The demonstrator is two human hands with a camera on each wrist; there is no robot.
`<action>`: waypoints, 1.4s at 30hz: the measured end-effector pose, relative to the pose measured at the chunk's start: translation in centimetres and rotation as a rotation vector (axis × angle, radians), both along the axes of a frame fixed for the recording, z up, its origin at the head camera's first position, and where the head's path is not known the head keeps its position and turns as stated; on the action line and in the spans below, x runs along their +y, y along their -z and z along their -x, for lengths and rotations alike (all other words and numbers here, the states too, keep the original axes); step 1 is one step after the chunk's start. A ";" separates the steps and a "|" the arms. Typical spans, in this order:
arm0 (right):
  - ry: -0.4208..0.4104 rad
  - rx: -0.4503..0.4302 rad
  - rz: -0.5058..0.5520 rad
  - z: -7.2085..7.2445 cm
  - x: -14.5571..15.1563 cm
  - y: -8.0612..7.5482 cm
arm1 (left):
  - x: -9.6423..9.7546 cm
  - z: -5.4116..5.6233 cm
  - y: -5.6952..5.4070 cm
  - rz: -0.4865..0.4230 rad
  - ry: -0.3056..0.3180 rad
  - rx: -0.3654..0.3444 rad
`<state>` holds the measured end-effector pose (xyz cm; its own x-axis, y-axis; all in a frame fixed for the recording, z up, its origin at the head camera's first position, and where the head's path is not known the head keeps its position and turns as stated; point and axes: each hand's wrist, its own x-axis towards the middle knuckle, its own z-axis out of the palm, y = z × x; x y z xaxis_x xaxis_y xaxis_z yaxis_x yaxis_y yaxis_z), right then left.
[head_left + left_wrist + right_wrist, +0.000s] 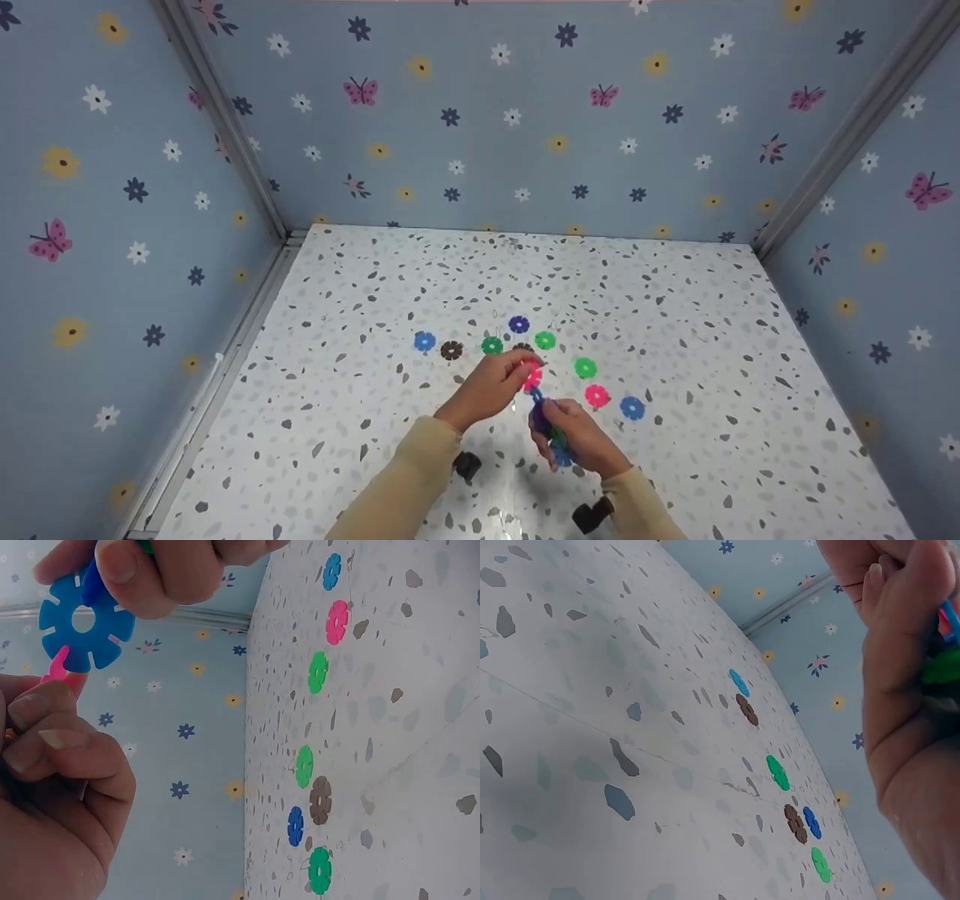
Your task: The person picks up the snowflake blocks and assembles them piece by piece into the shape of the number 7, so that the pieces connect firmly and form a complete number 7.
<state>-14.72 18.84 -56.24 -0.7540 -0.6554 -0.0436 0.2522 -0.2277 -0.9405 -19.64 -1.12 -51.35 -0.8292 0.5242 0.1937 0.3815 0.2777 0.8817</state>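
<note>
My left hand [487,386] pinches a pink notched flower disc [534,377] between thumb and fingers. My right hand [585,436] grips a cluster of joined discs, among them dark blue, green [941,669] and blue ones; the fingers hide part of it. A blue disc [111,628] sticks out of that cluster toward the left hand. In the left wrist view, the pink disc's edge meets a notch on the blue disc's rim. How deep it sits there I cannot tell. Both hands are held close together above the speckled table [360,300].
Loose discs lie beyond the hands: blue [420,345], brown [445,354], green [487,348], dark blue [514,328] and light green [540,343]. Another brown one [790,817] is partly behind the left hand. To the right are light green [580,371], pink [592,398] and blue [627,411] discs. Patterned walls enclose the table.
</note>
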 end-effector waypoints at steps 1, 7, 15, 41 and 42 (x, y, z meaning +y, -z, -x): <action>0.006 0.004 -0.001 0.0 -0.1 0.0 | 0.1 -0.1 -0.1 0.004 -0.007 0.016; 0.021 0.015 -0.036 -0.1 -0.6 0.0 | 0.4 -0.7 0.2 0.017 -0.070 0.064; 0.048 0.025 -0.053 0.1 -0.9 0.1 | 1.0 -1.1 0.3 -0.035 -0.109 0.036; 0.198 0.041 -0.370 0.7 0.3 0.8 | 0.0 -1.1 3.1 0.073 0.021 -0.140; 0.207 0.041 -0.392 0.7 0.3 0.9 | -0.1 -1.0 3.2 0.089 0.023 -0.142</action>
